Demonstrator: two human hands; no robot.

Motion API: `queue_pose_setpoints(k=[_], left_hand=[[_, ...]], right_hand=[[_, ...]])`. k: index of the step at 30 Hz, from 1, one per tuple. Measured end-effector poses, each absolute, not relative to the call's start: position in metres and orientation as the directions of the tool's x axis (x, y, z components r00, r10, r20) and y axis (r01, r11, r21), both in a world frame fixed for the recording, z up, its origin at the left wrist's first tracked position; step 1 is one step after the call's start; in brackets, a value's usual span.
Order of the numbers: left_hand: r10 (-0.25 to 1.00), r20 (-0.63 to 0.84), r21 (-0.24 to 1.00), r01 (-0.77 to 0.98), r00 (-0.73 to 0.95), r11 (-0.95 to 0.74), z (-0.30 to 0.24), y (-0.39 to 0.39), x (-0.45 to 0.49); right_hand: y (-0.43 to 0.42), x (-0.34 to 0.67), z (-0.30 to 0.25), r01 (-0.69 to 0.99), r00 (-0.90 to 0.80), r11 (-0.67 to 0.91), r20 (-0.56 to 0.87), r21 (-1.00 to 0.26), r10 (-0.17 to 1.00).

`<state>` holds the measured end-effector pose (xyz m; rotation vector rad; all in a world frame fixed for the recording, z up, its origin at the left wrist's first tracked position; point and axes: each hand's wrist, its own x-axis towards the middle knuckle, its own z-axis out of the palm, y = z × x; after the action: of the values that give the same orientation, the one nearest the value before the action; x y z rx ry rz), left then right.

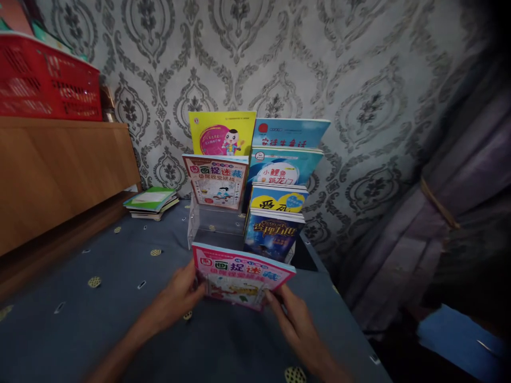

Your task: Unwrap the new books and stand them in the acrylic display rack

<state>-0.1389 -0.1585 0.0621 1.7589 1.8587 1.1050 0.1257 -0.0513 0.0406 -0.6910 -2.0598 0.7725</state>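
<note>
A pink children's book [240, 275] is held upright just in front of a clear tiered display stand [211, 226]. My left hand [181, 295] grips its lower left corner and my right hand [293, 314] grips its lower right corner; both are closed on it. The stand's left column holds a yellow book [222, 133] at the top and a pink-and-white book [215, 181] below it; its lowest left tiers show bare plastic. The right column holds several blue books [285, 165], with a dark blue one [271, 236] lowest.
The stand sits on a blue-grey patterned cloth [120, 298]. A small stack of books [151, 203] lies at the back left beside a wooden cabinet [51, 175] topped by a red basket [48, 82]. Curtains [439, 213] hang at the right, above something blue [459, 335].
</note>
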Motion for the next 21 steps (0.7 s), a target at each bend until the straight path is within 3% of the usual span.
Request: queue_pose_setpoints(k=[11,21], left_hand=[[0.789,0.478,0.749,0.648,-0.385,-0.138,0.059,-0.097,-0.202],[0.708,0.566,0.711,0.684,-0.422,-0.161,0.082,-0.088,-0.206]], right_hand=[[-0.003,0.033,0.057,0.055,-0.536,0.825,0.681,-0.562,0.5],[0.012,0.012,0.077,0.063,-0.482,0.849,0.729,-0.525,0.486]])
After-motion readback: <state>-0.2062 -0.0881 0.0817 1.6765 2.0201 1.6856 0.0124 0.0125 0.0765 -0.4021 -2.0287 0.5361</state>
